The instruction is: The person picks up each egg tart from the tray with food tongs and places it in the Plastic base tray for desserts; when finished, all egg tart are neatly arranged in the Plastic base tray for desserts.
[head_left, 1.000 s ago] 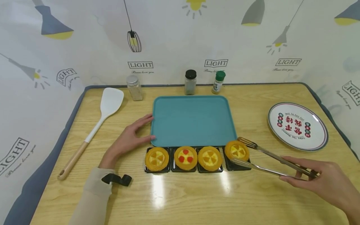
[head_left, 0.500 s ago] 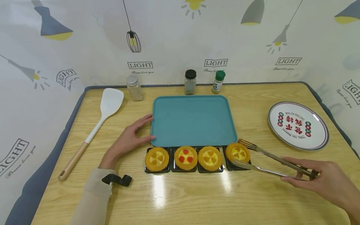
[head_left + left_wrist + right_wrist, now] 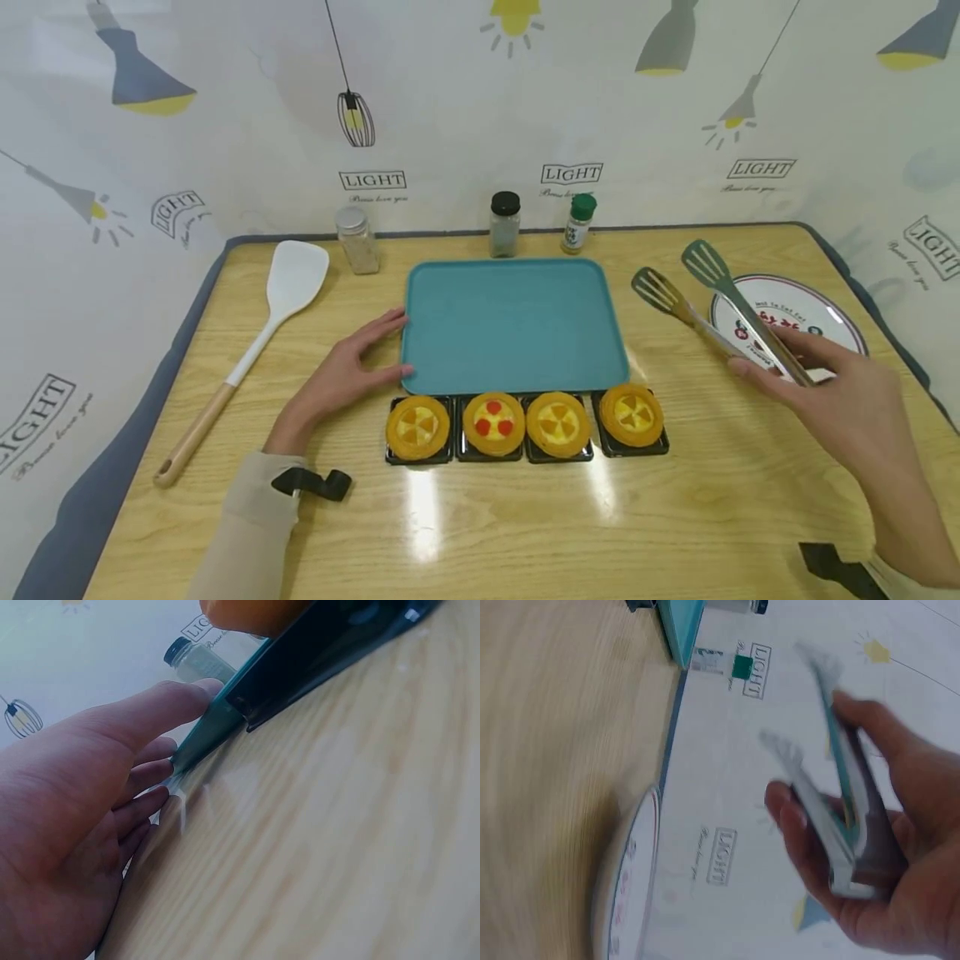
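Note:
My right hand (image 3: pixel 832 383) holds metal tongs (image 3: pixel 750 321) in the air. Their slotted tips stand apart with nothing between them, overlapping the plate in the head view. The right wrist view shows thumb and fingers around the tongs (image 3: pixel 855 832) near the hinge end. My left hand (image 3: pixel 352 367) rests at the left edge of a teal tray (image 3: pixel 517 325), its thumb and fingertips touching the rim. Below the tray stands a row of several round tarts (image 3: pixel 558 425) on small black plastic trays (image 3: pixel 658 446). One tart has red dots; the others carry orange wedges.
A white plate with red lettering (image 3: pixel 825 312) lies at the right. On the left is a white spatula with a wooden handle (image 3: pixel 247 350). Behind the tray stand a silver-lidded jar (image 3: pixel 358 242), a black-lidded jar (image 3: pixel 505 227) and a green-capped bottle (image 3: pixel 577 227).
My right hand has raised the tongs off the rightmost tart, up and toward the plate. That tart stays on its black tray, shifted slightly. My left hand has kept its place.

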Available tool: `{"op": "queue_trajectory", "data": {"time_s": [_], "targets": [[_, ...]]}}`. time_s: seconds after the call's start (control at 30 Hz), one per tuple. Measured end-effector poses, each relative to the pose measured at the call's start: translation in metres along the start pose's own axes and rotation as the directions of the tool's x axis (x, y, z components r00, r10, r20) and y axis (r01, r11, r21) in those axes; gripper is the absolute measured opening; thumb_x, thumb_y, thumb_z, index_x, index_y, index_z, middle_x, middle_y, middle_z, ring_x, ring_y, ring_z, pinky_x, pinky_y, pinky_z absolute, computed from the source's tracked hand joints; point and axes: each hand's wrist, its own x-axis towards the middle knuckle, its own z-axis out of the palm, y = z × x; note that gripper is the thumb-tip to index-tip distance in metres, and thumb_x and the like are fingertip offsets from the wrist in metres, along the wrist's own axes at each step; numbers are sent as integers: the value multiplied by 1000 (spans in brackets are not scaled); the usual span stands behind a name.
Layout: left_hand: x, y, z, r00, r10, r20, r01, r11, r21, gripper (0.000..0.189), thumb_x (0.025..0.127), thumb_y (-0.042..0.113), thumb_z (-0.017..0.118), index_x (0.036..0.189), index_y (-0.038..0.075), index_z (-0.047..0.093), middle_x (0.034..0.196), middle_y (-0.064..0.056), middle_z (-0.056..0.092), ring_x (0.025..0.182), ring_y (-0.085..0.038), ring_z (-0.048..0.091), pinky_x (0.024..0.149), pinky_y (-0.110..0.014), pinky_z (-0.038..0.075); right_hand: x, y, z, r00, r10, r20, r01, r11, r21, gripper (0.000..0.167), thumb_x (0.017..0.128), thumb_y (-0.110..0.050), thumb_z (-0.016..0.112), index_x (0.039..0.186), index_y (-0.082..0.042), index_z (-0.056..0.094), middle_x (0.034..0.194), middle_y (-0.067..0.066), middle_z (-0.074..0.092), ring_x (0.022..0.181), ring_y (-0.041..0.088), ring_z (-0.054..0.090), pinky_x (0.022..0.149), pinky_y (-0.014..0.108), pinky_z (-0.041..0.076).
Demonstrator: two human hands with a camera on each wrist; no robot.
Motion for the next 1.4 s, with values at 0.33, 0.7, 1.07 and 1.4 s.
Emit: {"op": "queue_trajectory", "data": {"time_s": [0.33, 0.7, 1.07, 1.4], "targets": [[-2, -2, 0, 1000, 19, -8, -20, 999, -28, 72, 87, 43, 74, 149, 27, 42, 158, 10, 27, 145, -17, 19, 117, -51, 16, 56, -9, 54, 999, 51, -15, -51, 999, -6, 77, 84, -61, 67, 126, 4, 63, 103, 24, 67, 88, 38, 56, 64, 42, 38], [-1, 0, 1, 1000, 25, -2, -25, 1000, -6, 73, 87, 48, 72, 150, 27, 41, 159, 10, 26, 145, -13, 19, 118, -47, 17, 60, 0, 78, 998, 41, -38, -42, 999, -6, 73, 86, -53, 70, 121, 10, 63, 91, 26, 67, 72, 33, 51, 59, 37, 35], [-4, 11, -2, 1000, 18, -22, -19, 999, -36, 69, 90, 30, 74, 150, 17, 42, 159, 0, 27, 146, -21, 20, 118, -49, 15, 63, -8, 83, 1000, 25, 7, -26, 999, 37, 75, 88, -49, 70, 126, 14, 57, 114, 34, 62, 91, 43, 58, 66, 46, 45], [-2, 0, -1, 999, 28, -16, -29, 999, -24, 70, 89, 37, 73, 150, 23, 42, 158, 6, 27, 145, -18, 20, 118, -48, 17, 62, -5, 88, 999, -22, 44, 22, 1000, -1, 76, 85, -54, 70, 127, 9, 58, 100, 26, 65, 80, 34, 59, 56, 37, 45]]}}
